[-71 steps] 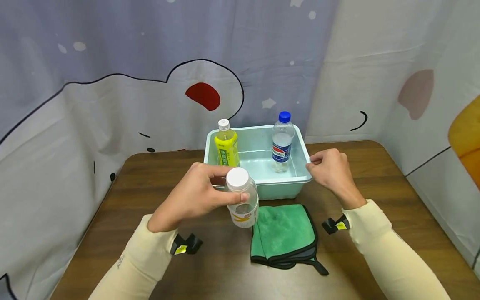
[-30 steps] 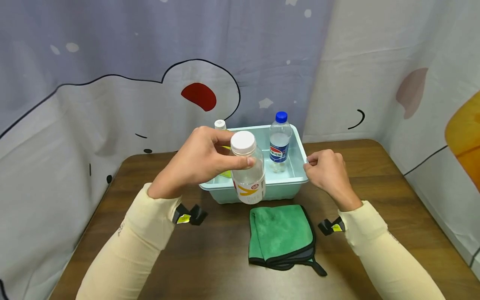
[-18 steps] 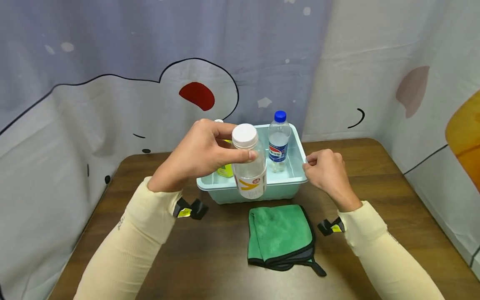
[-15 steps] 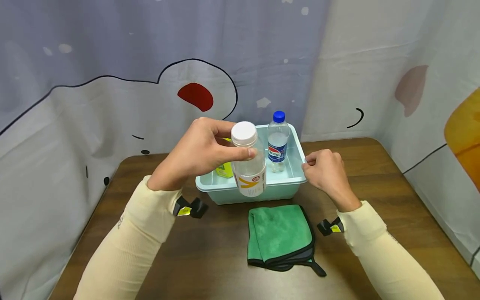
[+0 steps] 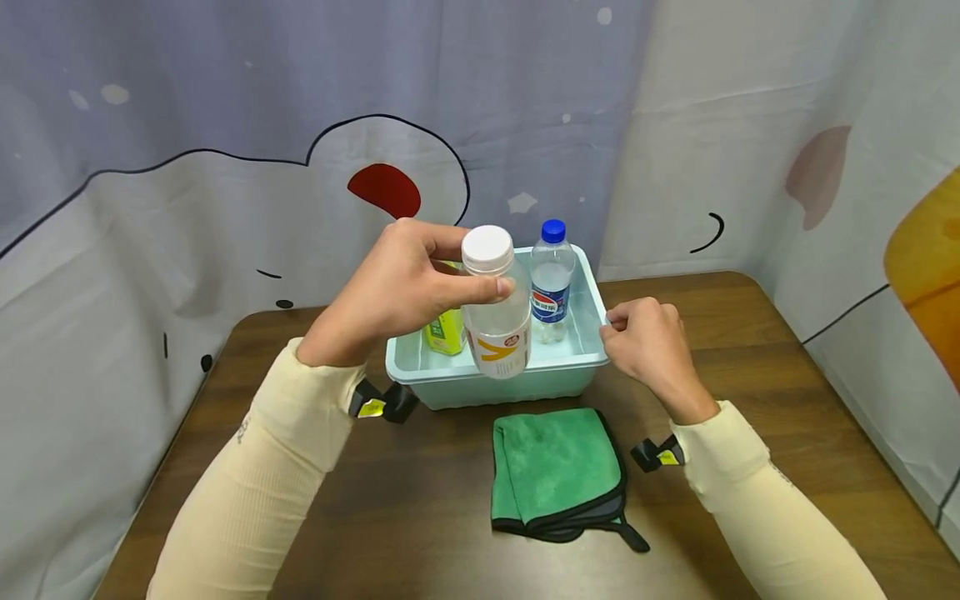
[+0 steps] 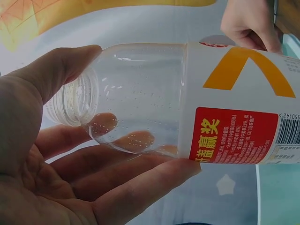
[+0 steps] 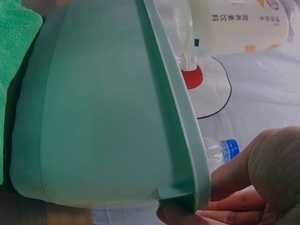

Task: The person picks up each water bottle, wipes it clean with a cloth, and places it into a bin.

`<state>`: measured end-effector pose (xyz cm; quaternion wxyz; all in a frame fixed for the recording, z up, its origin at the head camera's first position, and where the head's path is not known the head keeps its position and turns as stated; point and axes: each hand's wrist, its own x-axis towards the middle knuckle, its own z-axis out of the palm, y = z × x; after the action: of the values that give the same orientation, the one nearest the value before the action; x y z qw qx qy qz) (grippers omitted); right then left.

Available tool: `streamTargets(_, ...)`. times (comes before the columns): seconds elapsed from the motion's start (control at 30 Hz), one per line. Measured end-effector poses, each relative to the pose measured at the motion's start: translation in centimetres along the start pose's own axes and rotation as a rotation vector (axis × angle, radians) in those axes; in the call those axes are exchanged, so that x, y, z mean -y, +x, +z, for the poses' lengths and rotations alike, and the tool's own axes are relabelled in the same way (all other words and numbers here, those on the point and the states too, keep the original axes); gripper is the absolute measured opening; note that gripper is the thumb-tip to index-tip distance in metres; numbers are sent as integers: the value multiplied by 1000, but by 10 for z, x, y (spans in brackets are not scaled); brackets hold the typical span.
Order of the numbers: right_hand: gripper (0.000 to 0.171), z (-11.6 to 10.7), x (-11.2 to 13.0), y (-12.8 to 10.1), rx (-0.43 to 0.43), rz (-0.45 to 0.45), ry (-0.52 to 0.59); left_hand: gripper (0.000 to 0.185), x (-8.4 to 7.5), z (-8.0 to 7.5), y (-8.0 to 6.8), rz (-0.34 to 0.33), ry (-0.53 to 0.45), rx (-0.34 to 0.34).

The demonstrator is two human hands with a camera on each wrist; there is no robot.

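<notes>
My left hand [image 5: 408, 287] grips a clear plastic bottle [image 5: 498, 321] with a white cap near its top, thumb on one side and fingers on the other. The bottle hangs upright above the front rim of a pale green basin [image 5: 510, 387]; its white label bears a yellow mark. My right hand [image 5: 648, 342] pinches the basin's right rim, as the right wrist view shows with the rim [image 7: 201, 187] between thumb and fingers. Inside the basin stand a blue-capped Pepsi bottle [image 5: 551, 292] on the right and a green-labelled bottle [image 5: 446, 333] on the left, partly hidden behind my left hand.
A folded green cloth [image 5: 558, 467] with black edging lies on the wooden table [image 5: 420, 500] in front of the basin. Behind the table hangs a printed curtain [image 5: 300, 200], close to the basin's back.
My left hand has raised the clear bottle from in front of the basin to above its front rim, covering more of the green-labelled bottle. My right hand keeps its hold on the rim.
</notes>
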<state>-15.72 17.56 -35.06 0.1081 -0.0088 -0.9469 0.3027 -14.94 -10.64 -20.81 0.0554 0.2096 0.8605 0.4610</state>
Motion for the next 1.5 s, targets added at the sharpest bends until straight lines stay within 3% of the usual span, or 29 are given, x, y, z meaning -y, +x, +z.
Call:
streamTargets(0.8,24,-3,-2,-8,-1,1,-4,34,16,9,22,-81,34,-51)
streamTargets(1.5,24,0,1,-10,-10,-11,-11,36,36,19,46,-87,88,-89)
